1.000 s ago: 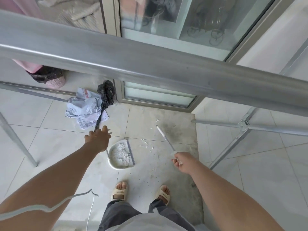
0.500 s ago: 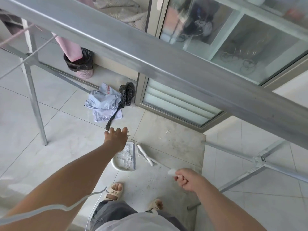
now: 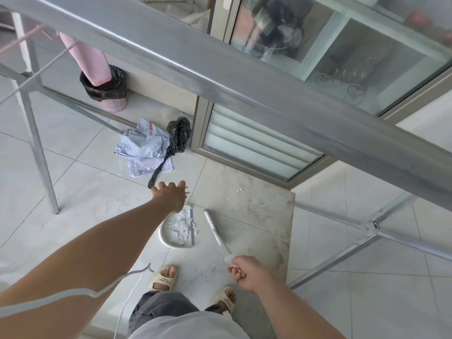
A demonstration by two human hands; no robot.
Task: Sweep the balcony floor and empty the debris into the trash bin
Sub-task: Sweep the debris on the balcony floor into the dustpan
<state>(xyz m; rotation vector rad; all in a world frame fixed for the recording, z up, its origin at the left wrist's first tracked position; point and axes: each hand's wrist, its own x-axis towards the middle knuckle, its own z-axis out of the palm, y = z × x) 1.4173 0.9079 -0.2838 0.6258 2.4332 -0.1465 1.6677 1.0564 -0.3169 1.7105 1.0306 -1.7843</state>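
My right-hand fingers (image 3: 236,271) are curled tight around the end of the white plastic hand-brush (image 3: 215,228), whose head lies on the floor just at 3 o'clock of the white round plastic dustpan (image 3: 164,237). My left-hand fingers (image 3: 171,185) are spread loose, gripping nothing, hovering above the pan's far rim; whether the palm touches the pan's handle I can't tell from up here.

So I'd say I'm mid-sweep: white crumbs (image 3: 179,225) already sit in the pan, but more white flakes (image 3: 240,189) lie out at 1 o'clock on the grey-stained tile. Next move probably needs the brush dragging those in while the left hand steadies the pan.

Both arms are stretched out and down. The pink woven trash bin with the black liner (image 3: 107,94) waits well apart at 11 o'clock, past a crumpled paper-and-black-bag heap (image 3: 151,148).
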